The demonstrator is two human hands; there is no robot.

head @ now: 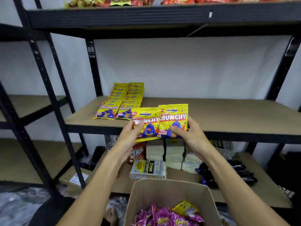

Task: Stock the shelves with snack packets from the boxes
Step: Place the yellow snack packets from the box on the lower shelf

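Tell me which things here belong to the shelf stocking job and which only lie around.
Belong to the job:
left hand holding left Crunchy packet
right hand holding right Crunchy packet
yellow packet rows on the middle shelf
cardboard box with purple packets

Just lying about:
cream crackers pack
red packet
dark blue packets
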